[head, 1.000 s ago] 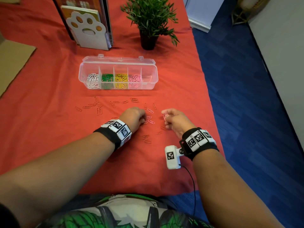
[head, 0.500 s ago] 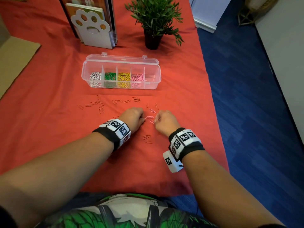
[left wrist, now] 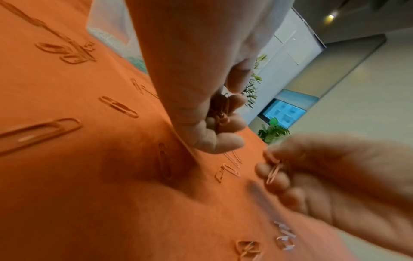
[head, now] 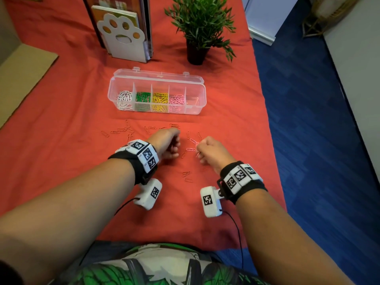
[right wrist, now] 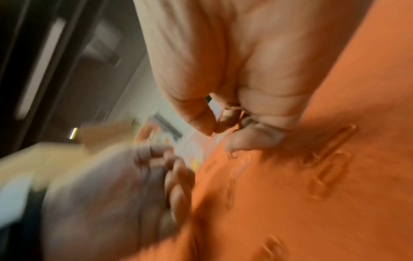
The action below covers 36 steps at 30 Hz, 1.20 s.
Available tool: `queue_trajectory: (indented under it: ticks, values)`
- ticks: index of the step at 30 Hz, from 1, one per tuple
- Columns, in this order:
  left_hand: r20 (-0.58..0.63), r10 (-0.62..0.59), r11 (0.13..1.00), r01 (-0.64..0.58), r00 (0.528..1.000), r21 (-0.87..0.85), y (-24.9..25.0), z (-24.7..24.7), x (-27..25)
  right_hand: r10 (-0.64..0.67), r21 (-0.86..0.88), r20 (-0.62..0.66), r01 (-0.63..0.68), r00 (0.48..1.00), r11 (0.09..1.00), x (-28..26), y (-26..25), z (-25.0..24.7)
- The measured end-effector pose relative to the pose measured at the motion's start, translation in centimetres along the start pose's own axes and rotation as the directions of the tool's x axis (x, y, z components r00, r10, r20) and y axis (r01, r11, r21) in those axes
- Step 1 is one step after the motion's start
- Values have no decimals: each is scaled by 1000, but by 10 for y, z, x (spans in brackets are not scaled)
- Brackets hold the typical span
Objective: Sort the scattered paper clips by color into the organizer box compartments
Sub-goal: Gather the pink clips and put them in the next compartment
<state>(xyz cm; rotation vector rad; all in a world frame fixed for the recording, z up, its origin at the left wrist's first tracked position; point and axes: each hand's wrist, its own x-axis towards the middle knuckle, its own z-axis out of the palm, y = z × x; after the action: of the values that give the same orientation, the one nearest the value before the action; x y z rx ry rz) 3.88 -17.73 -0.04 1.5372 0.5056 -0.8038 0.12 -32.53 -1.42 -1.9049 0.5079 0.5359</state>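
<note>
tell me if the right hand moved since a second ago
Yes. The right hand swung left toward the left hand among the scattered clips, then eased back right, judged against the organizer box.

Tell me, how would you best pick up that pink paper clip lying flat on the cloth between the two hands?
Come from straight above. The pink paper clip lies flat on the red cloth, so fingertips probably cannot get under it; pinch its two long sides, or press one rounded end to tip it up first.
</note>
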Motion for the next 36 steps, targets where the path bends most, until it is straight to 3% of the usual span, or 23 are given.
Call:
queue_trajectory:
  ticks: [2,4,6,8,10,14,20,25,27,29,31,33,34,36]
  values:
    - [-22,207,916,-185,978,355,-5,2,7,42,375,-28,-29,999,927,-4,-1,-8]
    - [70,398,672,-342,915,657,-11,6,11,50,565,-40,-19,998,825,-9,-5,-17]
    - [185,484,406,-407,855,818,-15,11,14,57,657,-49,-11,997,754,-11,-6,-23]
    - [279,506,179,-416,816,891,-18,16,17,77,674,-73,-8,994,739,-9,-4,-24]
    - [320,506,56,-401,801,915,-21,20,19,84,626,-104,-1,991,780,-8,-4,-24]
    - [337,490,-15,-379,804,925,-22,20,21,80,556,-56,-35,995,830,-6,-6,-22]
    - [344,499,6,-400,795,916,-23,10,19,144,707,67,-149,987,692,2,-11,-18]
    - [404,496,-80,-423,768,903,-25,14,14,113,597,2,-92,994,797,16,-15,-12]
    - [411,491,-74,-434,768,898,-25,15,14,80,405,-77,-42,994,913,21,-14,-11]
    - [398,477,-34,-436,783,899,-24,13,15,-44,-17,-147,42,988,999,26,-13,-11]
    - [348,471,95,-439,810,894,-24,11,17,-161,-444,-110,96,981,891,26,-14,-7]
    - [224,448,336,-396,865,855,-19,7,14,-251,-629,-69,153,966,762,25,-11,0]
    - [153,393,510,-353,907,784,-15,4,12,-288,-678,-51,179,956,713,25,-10,4]
    - [99,182,904,-206,978,374,-6,-4,4,-343,-758,-29,203,939,619,23,-9,13]
